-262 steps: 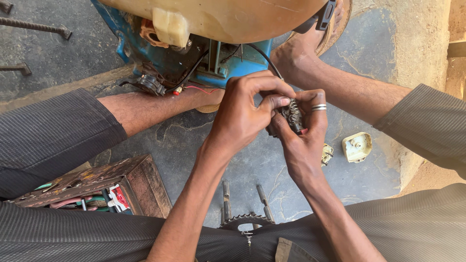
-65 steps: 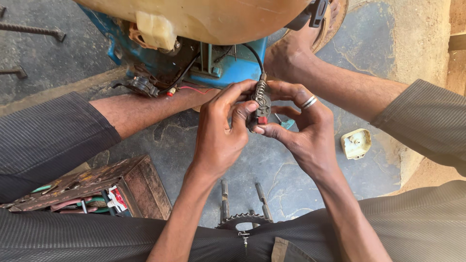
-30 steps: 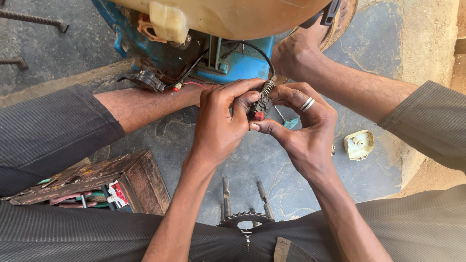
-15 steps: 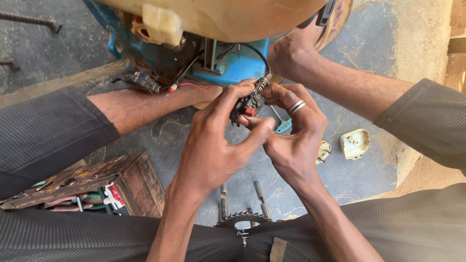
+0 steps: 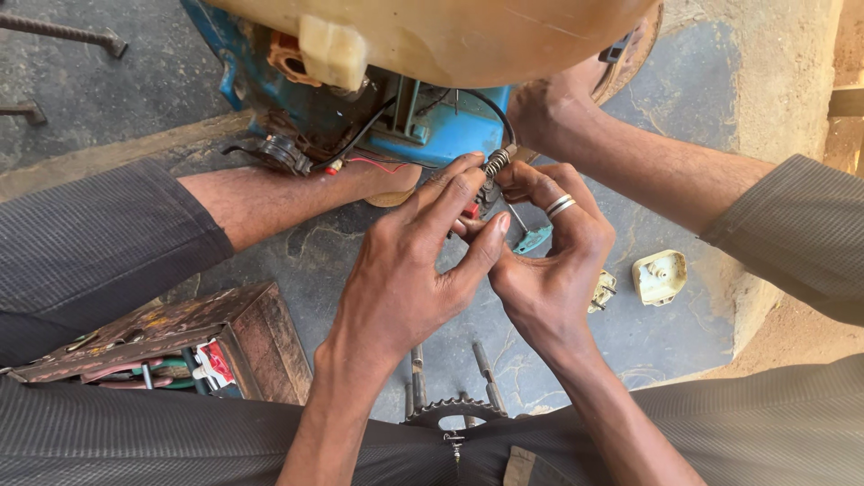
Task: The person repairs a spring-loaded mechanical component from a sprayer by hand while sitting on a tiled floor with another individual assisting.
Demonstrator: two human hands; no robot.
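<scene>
Both my hands meet in the middle, just under a blue machine with a cream tank. Between them is a small dark part with a coiled metal spring, fixed to the end of a black cable that comes from the machine. My left hand pinches the part with thumb and forefinger. From the other side my right hand, with a ring on one finger, curls around it. Fingers hide most of the part; a bit of red shows.
My bare shins and feet reach under the machine on both sides. A rusty wooden toolbox with pliers stands at the lower left. A toothed sprocket, a teal-handled tool and a cream plug piece lie on the concrete.
Since the earliest frame both hands have lifted the spring part closer to the machine. Over the last second the fingers have shifted their hold on it only slightly.
</scene>
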